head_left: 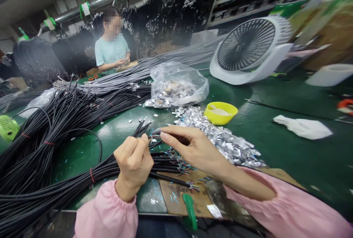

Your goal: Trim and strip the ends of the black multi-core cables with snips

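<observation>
A black cable [150, 135] is clenched in the left hand [134, 160] above the green table [259, 114], its thin wires [155, 135] pinched by the right hand [194, 148], near silver foil scraps [220, 139].

Counted two near hands [134, 160], one co-worker [111, 48], one white fan [246, 45], one bowl [221, 119], one scrap-filled bag [179, 74], one foil heap [223, 142], one pair of scissors [93, 77] and one green handle [190, 210]. Found at least three red ties [92, 175], and black cables [68, 182] too many to count.
</observation>
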`<act>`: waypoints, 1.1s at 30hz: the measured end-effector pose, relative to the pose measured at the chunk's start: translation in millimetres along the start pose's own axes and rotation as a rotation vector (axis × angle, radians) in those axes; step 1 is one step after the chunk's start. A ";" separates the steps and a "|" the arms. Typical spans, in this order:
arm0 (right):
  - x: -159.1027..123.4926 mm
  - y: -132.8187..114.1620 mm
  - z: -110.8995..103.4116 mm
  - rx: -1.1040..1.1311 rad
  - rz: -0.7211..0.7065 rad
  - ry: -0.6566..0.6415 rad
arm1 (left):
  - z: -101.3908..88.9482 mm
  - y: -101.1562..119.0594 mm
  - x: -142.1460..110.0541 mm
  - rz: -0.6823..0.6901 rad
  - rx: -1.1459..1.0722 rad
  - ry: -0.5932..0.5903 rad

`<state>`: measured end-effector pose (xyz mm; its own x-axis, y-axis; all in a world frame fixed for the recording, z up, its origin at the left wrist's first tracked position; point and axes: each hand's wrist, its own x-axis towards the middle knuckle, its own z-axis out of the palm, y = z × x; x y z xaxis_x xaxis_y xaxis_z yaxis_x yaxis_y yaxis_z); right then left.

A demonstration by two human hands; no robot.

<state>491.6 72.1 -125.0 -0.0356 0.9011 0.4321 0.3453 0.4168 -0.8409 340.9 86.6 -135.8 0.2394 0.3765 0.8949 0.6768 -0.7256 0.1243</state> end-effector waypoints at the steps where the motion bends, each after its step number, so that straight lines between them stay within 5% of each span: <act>1: -0.2 -0.1 -0.1 -0.013 -0.008 0.007 | -0.2 0.6 0.3 0.001 0.003 -0.003; 6: -0.6 -0.8 -1.2 -0.058 -0.050 0.059 | -0.6 2.8 -1.4 -0.215 -0.108 -0.076; 17: -0.2 -2.4 -1.3 -0.059 -0.072 0.055 | -7.1 -5.0 16.5 -0.891 -0.849 -0.570; 27: 6.8 -0.3 -2.5 0.039 0.029 0.062 | 0.4 3.3 4.8 -0.673 -0.676 -0.462; 33: 10.8 4.8 -1.1 0.233 0.188 0.032 | 2.4 1.8 4.2 -0.694 -0.656 -0.343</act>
<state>493.9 83.7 -124.0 0.0398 0.9624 0.2687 0.1182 0.2624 -0.9577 344.8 88.2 -132.9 0.1955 0.9055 0.3766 0.2513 -0.4174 0.8733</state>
